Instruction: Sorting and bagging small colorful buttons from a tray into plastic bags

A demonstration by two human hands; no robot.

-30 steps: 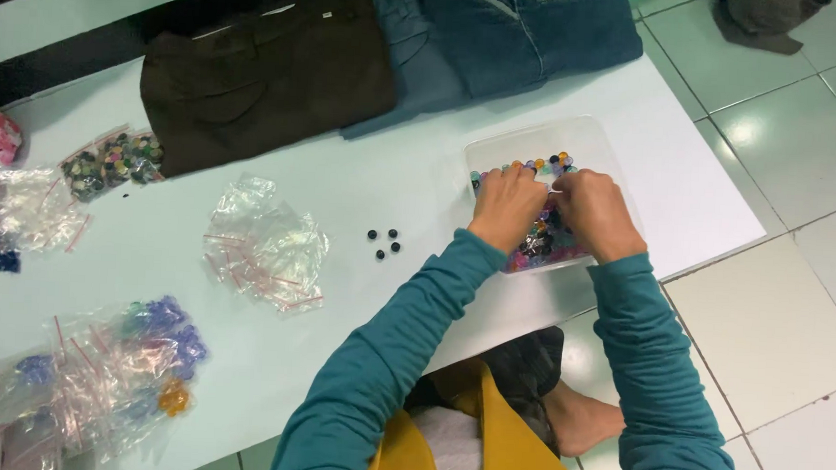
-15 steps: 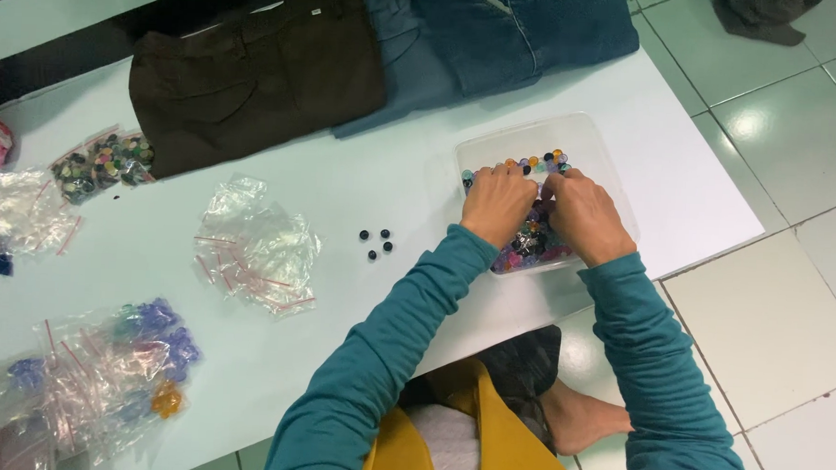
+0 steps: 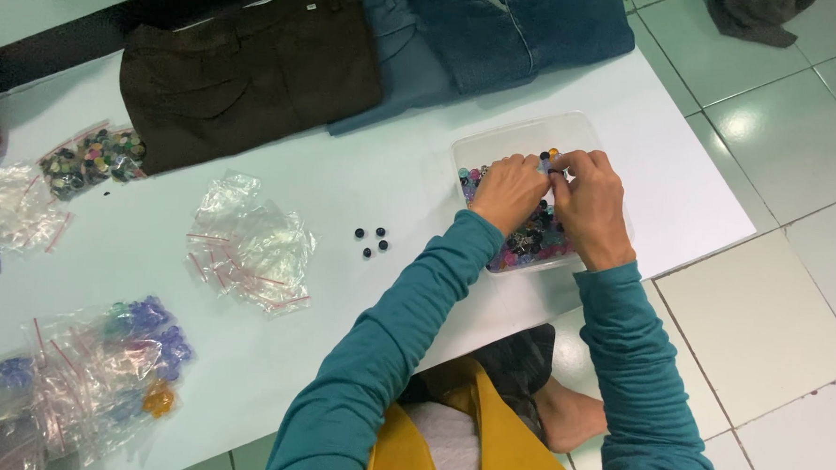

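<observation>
A clear plastic tray [image 3: 521, 136] full of mixed coloured buttons [image 3: 530, 245] stands on the white table near its right end. Both my hands are inside the tray. My left hand [image 3: 507, 192] and my right hand [image 3: 588, 207] meet fingertip to fingertip over the buttons and pinch something small between them; it is too small to make out. Several small black buttons [image 3: 372, 241] lie loose on the table to the left of the tray.
A crumpled clear bag [image 3: 249, 242] lies mid-table. Bags of coloured buttons [image 3: 102, 372] sit at the front left and more [image 3: 88, 159] at the far left. Dark brown trousers [image 3: 247, 63] and blue jeans [image 3: 512, 28] lie folded at the back. Tiled floor is to the right.
The hands stay together in the tray; the fingertips have shifted slightly toward its far edge. The view has drifted a little.
</observation>
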